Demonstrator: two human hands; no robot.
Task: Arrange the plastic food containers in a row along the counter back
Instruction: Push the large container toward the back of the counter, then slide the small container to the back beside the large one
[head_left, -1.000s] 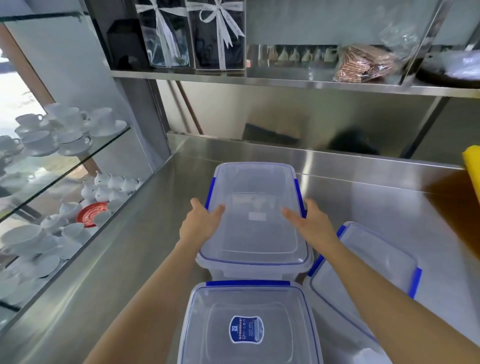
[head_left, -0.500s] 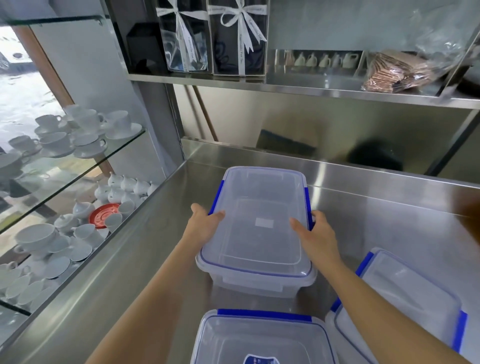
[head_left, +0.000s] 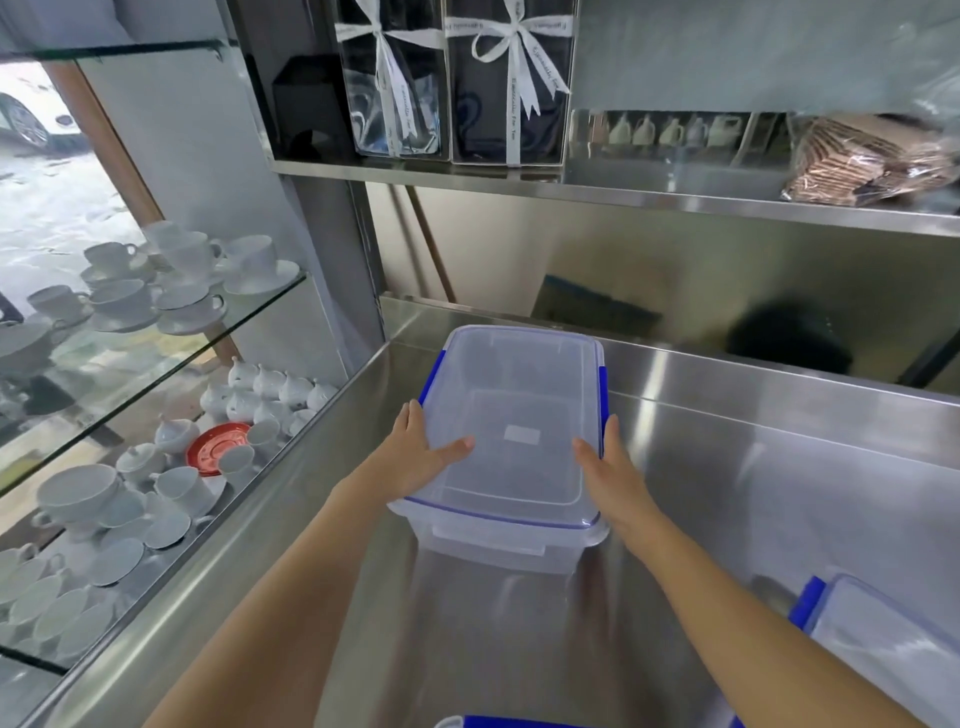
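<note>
A person holds a clear plastic container (head_left: 511, 441) with a see-through lid and blue side clips between both hands, over the steel worktop (head_left: 753, 493) near its back left corner. The left hand (head_left: 418, 454) presses flat against the container's left side, thumb laid across the lid; the right hand (head_left: 613, 475) mirrors it on the right side, thumb on the lid and fingers down the wall beside the blue clip. Both hands are spread and clasped on the box, one to each flank. The container's long side runs away from the person, its far end close to the raised back lip of the worktop; whether its base rests on the steel or hangs just above it is hard to tell from this angle. A second container (head_left: 883, 649) of the same kind lies at the lower right, well apart from the held one, and the blue edge of a third container (head_left: 519, 722) shows at the bottom of the view. Above the worktop a steel shelf (head_left: 623, 195) carries two ribboned gift boxes (head_left: 457, 83) and a bag of wafers (head_left: 862, 161). To the left, a glass cabinet (head_left: 156, 364) holds white cups and a red saucer (head_left: 218, 449).
</note>
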